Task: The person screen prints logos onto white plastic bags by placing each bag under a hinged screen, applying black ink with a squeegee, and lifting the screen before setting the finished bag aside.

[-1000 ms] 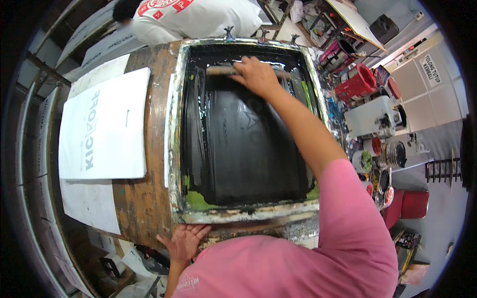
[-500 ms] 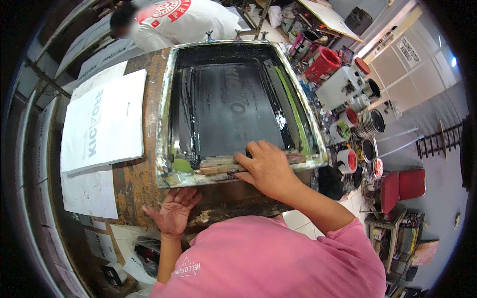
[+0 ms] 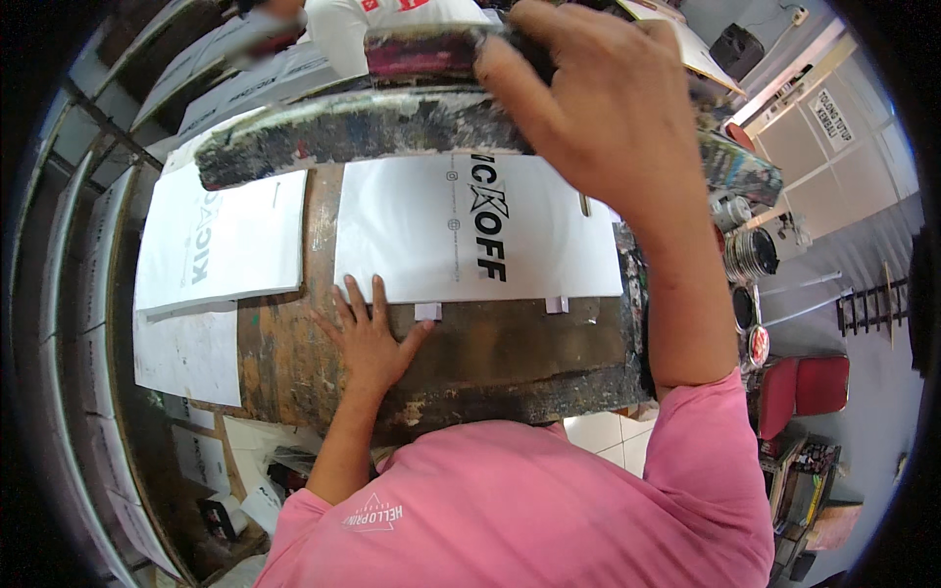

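Note:
My right hand (image 3: 608, 108) is closed around a paint-stained squeegee (image 3: 421, 54) at the top of the view, its wrist in front of the raised screen-printing frame's near bar (image 3: 363, 127). The frame is tilted up, and its mesh is hidden. Below it lies a white sheet or flat bag (image 3: 402, 225) with bold black lettering and a slot near its right end. My left hand (image 3: 368, 338) rests with spread fingers on the table at the sheet's lower left corner. Two small pale tabs, a left one (image 3: 428, 311) and a right one (image 3: 557, 305), sit along the sheet's near edge.
A stack of printed white sheets (image 3: 225, 255) lies at the left of the worn wooden table (image 3: 274, 353). Paint cans (image 3: 750, 255) crowd the right side, with a red chair (image 3: 809, 387) beyond. Another person (image 3: 392, 20) is behind the frame; racks (image 3: 88, 323) line the left.
The frame has swung up from the table, uncovering the printed sheet. My right hand has risen with the squeegee, and my left hand has moved forward onto the table.

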A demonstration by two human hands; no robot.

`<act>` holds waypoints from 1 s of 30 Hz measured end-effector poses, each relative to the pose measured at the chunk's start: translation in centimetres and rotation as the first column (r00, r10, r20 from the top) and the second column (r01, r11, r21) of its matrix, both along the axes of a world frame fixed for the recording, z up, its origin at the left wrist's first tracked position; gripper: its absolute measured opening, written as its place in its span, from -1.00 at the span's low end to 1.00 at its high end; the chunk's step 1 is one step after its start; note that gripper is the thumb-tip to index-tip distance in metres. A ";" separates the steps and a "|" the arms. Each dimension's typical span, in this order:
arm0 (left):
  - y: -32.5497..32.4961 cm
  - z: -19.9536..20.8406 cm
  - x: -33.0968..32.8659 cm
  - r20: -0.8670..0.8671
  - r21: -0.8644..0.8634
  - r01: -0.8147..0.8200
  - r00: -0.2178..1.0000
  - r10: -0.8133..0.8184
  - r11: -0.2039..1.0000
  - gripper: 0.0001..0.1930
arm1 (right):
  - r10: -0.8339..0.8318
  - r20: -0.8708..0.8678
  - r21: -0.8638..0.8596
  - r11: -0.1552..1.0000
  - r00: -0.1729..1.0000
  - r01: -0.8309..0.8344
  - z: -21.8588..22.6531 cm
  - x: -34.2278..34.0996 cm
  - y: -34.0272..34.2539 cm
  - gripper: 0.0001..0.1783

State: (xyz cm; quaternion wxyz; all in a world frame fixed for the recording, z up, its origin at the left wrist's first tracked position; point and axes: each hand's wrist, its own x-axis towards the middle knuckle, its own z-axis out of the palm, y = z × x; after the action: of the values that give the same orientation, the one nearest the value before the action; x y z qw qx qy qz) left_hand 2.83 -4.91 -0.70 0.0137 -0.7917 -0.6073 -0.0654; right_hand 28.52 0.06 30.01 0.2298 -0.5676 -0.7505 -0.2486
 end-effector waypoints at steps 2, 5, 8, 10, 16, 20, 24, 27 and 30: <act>0.5 0.5 0.9 -0.049 -0.069 0.019 0.999 -0.022 0.997 0.25 | 0.104 -0.047 0.146 0.985 0.993 -0.096 0.9 0.7 1.6 -0.54; 0.9 2.0 1.9 0.071 -0.105 -0.004 0.997 0.011 0.994 0.17 | -0.092 -0.223 0.054 0.993 0.970 0.107 3.0 -1.9 1.4 -0.48; 2.9 3.9 2.5 0.304 0.072 0.061 0.949 -0.080 0.996 -0.11 | -0.060 -0.269 0.037 0.997 0.961 0.073 3.1 -0.7 3.0 -0.49; 5.2 6.6 4.2 0.601 0.156 0.035 0.790 -0.123 0.987 -0.32 | -0.050 -0.234 0.002 0.999 0.971 0.051 4.0 1.1 3.5 -0.49; 7.2 8.7 3.3 0.922 -0.108 -0.236 0.340 0.186 0.966 -0.53 | -0.004 -0.174 -0.055 0.998 0.985 -0.006 3.2 4.9 5.0 -0.49; 9.2 8.5 -3.3 0.940 -0.125 -0.320 0.266 0.215 0.939 -0.50 | 0.035 -0.188 -0.079 0.996 0.982 -0.051 2.6 4.7 5.2 -0.47; 11.9 7.9 -11.9 0.921 -0.200 -0.271 0.275 0.275 0.942 -0.35 | 0.047 -0.212 -0.118 0.990 0.976 -0.074 2.7 5.1 4.7 -0.45; 14.3 8.7 -17.3 0.864 -0.231 -0.255 0.390 0.318 0.939 -0.29 | 0.068 -0.217 -0.157 0.982 0.974 -0.104 2.9 5.1 4.3 -0.44; 16.4 8.3 -22.5 0.856 -0.297 -0.158 0.393 0.335 0.942 -0.26 | 0.133 -0.228 -0.197 0.964 0.965 -0.179 3.0 5.2 4.1 -0.42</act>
State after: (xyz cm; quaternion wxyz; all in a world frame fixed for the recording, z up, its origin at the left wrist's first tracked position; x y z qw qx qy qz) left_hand -19.66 11.48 7.59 -0.3674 -0.5338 -0.6345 -0.4213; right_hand 33.68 4.19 33.05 0.2648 -0.5514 -0.7866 -0.0842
